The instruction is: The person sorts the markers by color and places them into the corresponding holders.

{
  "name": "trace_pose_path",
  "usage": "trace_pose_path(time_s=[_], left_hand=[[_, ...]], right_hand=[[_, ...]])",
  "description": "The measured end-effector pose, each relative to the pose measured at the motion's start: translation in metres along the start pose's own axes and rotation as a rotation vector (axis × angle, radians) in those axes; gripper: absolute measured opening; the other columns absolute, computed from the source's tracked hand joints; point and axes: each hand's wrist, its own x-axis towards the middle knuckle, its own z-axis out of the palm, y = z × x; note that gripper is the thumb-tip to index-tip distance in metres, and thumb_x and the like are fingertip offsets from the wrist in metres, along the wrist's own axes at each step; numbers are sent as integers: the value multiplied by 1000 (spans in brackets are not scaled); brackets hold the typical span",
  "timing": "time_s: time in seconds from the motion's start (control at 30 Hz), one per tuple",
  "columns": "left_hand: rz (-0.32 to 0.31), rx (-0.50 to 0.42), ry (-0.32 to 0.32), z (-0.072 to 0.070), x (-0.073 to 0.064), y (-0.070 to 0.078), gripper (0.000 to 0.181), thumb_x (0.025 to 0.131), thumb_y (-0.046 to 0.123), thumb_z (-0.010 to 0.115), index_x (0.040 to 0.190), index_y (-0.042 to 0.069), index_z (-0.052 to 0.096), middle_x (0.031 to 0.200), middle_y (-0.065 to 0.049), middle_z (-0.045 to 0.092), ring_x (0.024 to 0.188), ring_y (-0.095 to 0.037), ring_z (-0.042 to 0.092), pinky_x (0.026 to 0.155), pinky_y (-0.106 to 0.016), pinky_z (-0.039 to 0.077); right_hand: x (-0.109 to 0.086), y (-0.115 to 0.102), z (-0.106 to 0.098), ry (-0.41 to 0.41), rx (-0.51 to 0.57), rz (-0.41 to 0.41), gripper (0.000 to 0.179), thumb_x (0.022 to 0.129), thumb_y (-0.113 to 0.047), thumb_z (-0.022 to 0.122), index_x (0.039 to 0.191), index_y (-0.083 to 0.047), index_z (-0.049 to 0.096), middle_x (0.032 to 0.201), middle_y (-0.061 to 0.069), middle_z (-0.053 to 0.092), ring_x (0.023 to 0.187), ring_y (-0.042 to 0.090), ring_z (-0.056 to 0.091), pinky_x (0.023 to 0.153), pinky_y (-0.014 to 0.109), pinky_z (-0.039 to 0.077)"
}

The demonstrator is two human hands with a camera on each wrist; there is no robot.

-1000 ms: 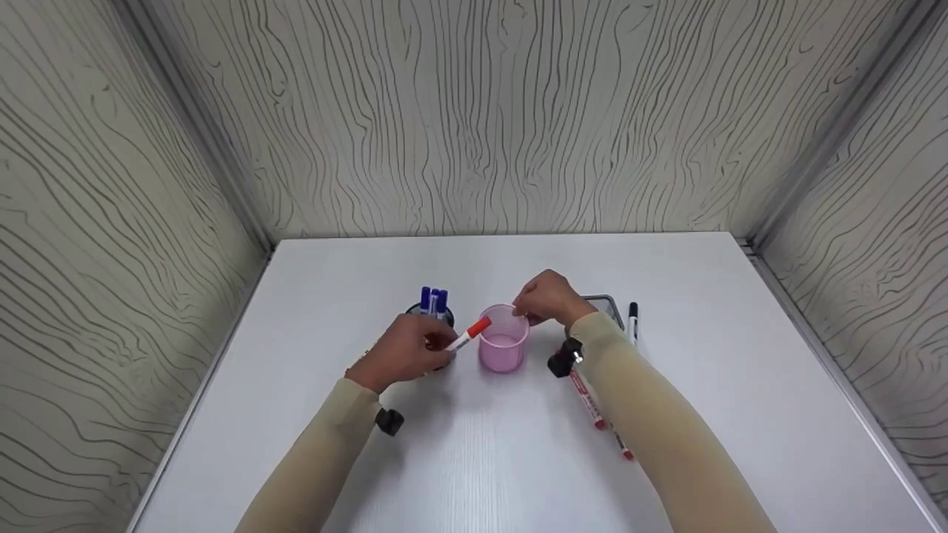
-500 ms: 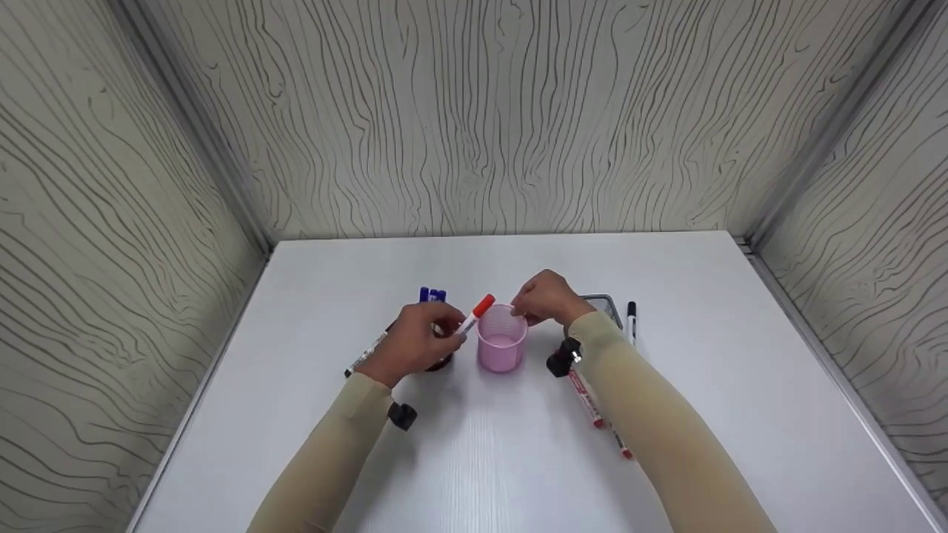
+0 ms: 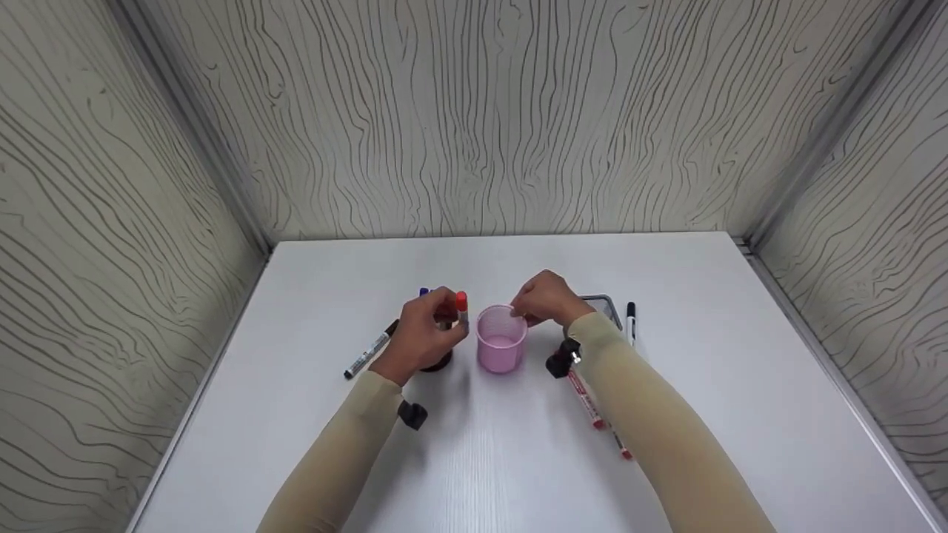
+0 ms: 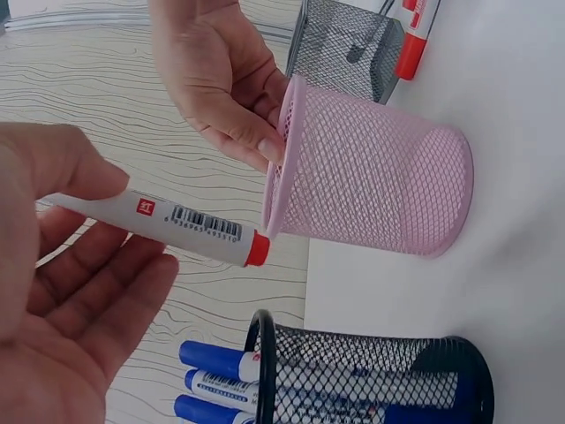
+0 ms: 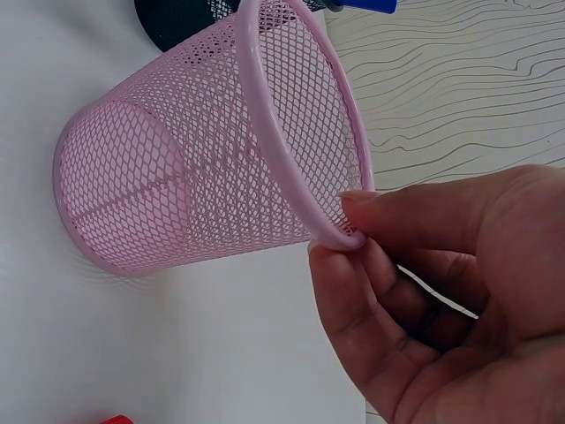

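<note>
My left hand (image 3: 424, 333) holds a red-capped white marker (image 4: 190, 223) between thumb and fingers. In the head view its red cap points up; in the left wrist view its red lower end is near the rim of a pink mesh pen cup (image 3: 501, 348). The pink cup stands upright on the table, and my right hand (image 3: 549, 297) pinches its rim with thumb and fingers (image 5: 340, 283). Just left of it is a black mesh pen cup (image 4: 362, 371) with several blue markers (image 4: 216, 362) inside, mostly hidden behind my left hand in the head view.
A black marker (image 3: 372, 349) lies on the white table (image 3: 474, 459) at left. Behind my right wrist stands a grey mesh holder (image 3: 606, 305), with a black-capped marker (image 3: 631, 322) beside it. Red markers (image 3: 585, 400) lie by my right forearm. Wood-patterned walls (image 3: 474, 118) enclose the table.
My left hand has moved slightly right and up, turning the marker from slanted to nearly upright. My right hand still pinches the pink cup's rim.
</note>
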Motion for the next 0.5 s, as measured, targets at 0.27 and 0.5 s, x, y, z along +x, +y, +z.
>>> trace_pose_path(time_s=[0.27,0.5], left_hand=[[50,-39,24,10,2,1,21,97,4,84,113,8,71,114,-13,81,116,-31,84,107,-46,69],[24,-82,-5,16,7,3,18,101,6,82,115,9,72,116,-10,78,122,-29,82,110,-45,68]], right_hand=[[-1,0,1,1,6,3,22,101,-6,80,117,7,85,106,12,85,76,8,74,77,23,67],[1,1,0,15,12,4,21,100,-6,80,116,6,86,107,15,86,75,8,74,76,23,67]])
